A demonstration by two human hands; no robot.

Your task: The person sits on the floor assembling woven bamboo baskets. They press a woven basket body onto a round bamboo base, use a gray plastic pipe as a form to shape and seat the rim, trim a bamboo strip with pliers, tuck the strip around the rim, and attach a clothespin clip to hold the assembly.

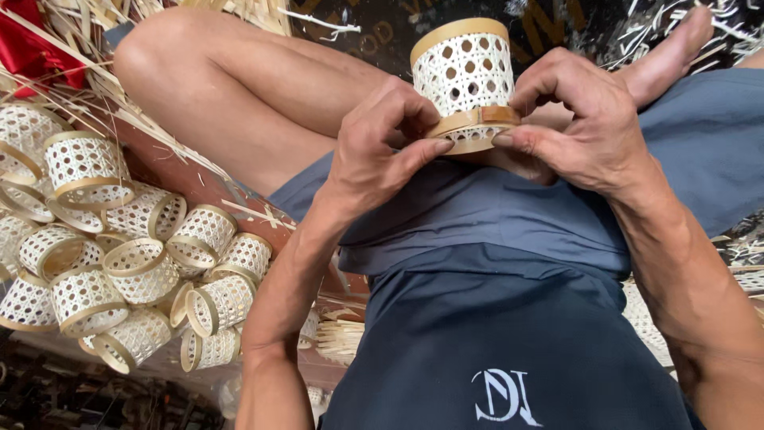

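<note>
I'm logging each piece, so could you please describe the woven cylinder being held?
The cylinder is a small open-weave tube of pale cane with hexagonal holes, banded by tan strips at its top rim and near its base. It stands roughly upright over the person's lap. The left hand and right hand both pinch the lower band.

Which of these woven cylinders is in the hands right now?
The upright woven cylinder pinched between left hand and right hand; the others lie piled aside.

Your count: woven cylinders, hands, strip bundles

You have one woven cane cylinder [464,80] between your two hands, left hand [374,147] and right hand [577,119]. About seventeen more lie in the pile [119,271] beside you, and one bundle of thin strips [341,338].
</note>
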